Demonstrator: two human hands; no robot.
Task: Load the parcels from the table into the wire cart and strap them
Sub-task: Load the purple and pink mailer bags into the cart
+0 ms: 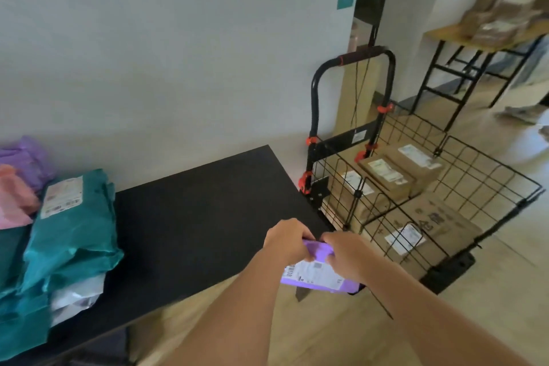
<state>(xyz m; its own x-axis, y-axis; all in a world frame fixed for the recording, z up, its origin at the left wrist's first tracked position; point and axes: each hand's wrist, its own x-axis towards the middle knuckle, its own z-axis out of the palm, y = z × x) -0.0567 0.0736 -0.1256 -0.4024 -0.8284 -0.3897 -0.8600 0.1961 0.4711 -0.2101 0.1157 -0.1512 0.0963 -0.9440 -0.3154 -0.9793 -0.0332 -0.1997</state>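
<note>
Purple poly parcel (319, 273) in the air, just off the corner of the black table (193, 217), white label face up. Clamped along its far edge by both hands: left hand (286, 239) at the 10 o'clock corner, right hand (346, 254) at the 2 o'clock corner. Fingers of each curled over the edge; thumbs not visible. Hands close together at the middle.

Key relation: wire cart (494, 161) at 2 o'clock from the parcel, near, standing on the floor with its basket lower than the tabletop. Right hand nearer the basket. Visible near edge of the parcel running 9 to 3; true long axis uncertain, far part hidden under the fingers. Judged move: carry toward 2 o'clock, over the near wire wall, then down.

Cart contents: cardboard boxes (386, 172), labelled, in one layer over most of the basket bottom. Judged landing place: flat on the big box (445, 217) nearest the hands. Soft bag, likely to sag or slide if laid across a box edge.

Cart handle (367, 54) upright at 12 o'clock of the basket, thin dark cords (355, 89) hanging from it. Possibly the strap; not in use.

Left on the table, at 9 o'clock: teal parcels (71, 232), pink parcel (15, 196), purple parcels (26, 154), white parcel (77, 291) underneath. Loading judged partly done, strapping not begun.

Room: pale wall, wood-tone floor (312, 330), second table (445, 34) at 1 o'clock with brown parcels (502, 18), blurred.
</note>
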